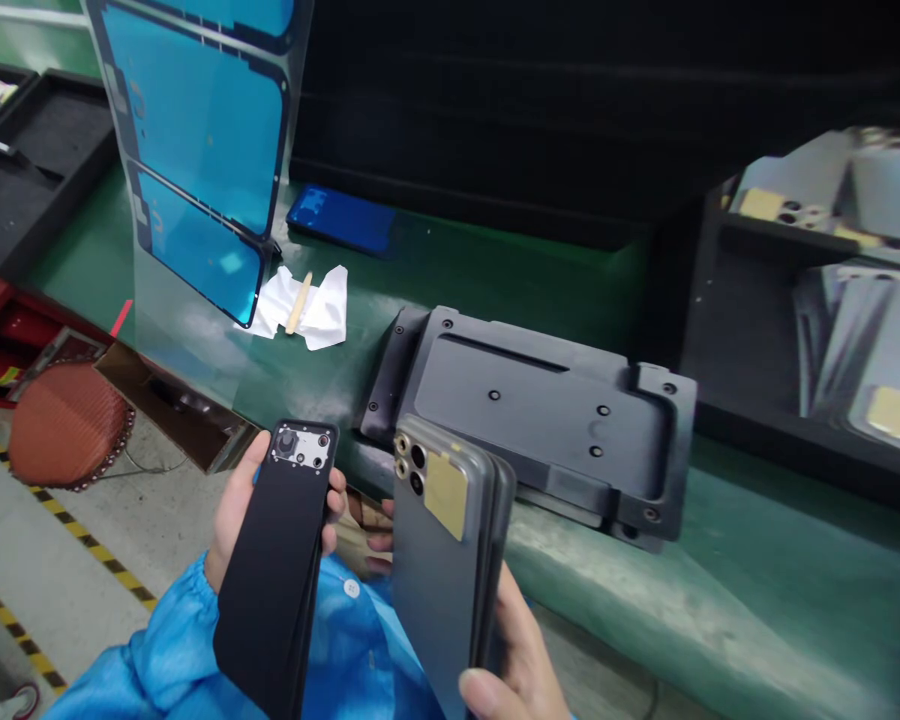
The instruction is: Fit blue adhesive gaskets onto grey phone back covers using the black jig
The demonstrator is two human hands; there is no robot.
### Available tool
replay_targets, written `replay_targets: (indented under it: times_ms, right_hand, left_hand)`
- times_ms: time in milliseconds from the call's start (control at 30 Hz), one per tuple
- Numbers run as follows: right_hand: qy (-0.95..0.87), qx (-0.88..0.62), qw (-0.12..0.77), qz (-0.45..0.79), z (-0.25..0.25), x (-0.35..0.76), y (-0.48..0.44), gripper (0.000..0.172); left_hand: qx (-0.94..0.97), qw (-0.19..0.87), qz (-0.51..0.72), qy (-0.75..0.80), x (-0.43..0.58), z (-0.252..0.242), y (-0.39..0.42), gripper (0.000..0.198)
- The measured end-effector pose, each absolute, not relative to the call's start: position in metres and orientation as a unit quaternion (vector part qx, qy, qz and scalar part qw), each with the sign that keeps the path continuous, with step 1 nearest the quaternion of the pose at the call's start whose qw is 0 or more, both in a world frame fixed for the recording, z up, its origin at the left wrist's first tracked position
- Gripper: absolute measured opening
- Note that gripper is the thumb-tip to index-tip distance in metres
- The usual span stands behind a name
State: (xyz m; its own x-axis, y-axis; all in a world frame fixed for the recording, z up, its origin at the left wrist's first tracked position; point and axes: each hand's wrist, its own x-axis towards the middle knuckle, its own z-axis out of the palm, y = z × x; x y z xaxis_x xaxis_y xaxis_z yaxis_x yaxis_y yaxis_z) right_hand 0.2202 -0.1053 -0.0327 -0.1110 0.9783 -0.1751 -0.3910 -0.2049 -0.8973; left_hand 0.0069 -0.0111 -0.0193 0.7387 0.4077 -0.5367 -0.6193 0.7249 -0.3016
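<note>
My left hand (232, 505) is closed around thin black phone back panels (270, 570), tilted, with a silvery camera plate at the top. At least two seem stacked, as a second edge shows on the right. To the right, my right hand (523, 640) grips a small stack of grey phone back covers (436, 575). The front cover carries round camera lenses and a yellowish film patch. The two stacks are held apart, in front of my blue sleeves. Just beyond the grey covers lies a dark phone-shaped fixture (540, 400) with a shallow recess.
A sheet of blue adhesive panels (195, 130) stands at the left. Near it lie white paper (326, 315) with a wooden stick (300, 303) and a blue-filmed panel (341, 218). Black trays (750, 370) with grey covers stand right. A red stool (67, 425) stands below left.
</note>
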Motion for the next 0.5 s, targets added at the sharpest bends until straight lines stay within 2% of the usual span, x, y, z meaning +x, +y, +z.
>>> replay_targets:
  times_ms: [100,233,367,500]
  right_hand:
    - [-0.352,-0.419,0.519,0.656,-0.033,0.218,-0.104,0.065]
    - [-0.321,-0.431,0.531,0.655,-0.033,0.216,-0.112,0.066]
    - [-0.274,-0.477,0.552,0.627,-0.034,0.221,-0.124,0.075]
    - [-0.281,-0.38,0.595,0.65,-0.027,0.221,-0.108,0.077]
  left_hand:
    - [-0.227,0.91,0.273,0.212,0.008,-0.019,-0.009,0.074]
    - [-0.16,0.921,0.279,0.218,0.007,-0.021,-0.011,0.068]
    - [-0.033,0.907,0.334,0.254,0.007,-0.021,-0.023,0.067]
    - [0.081,0.851,0.403,0.328,0.014,-0.015,-0.039,0.057]
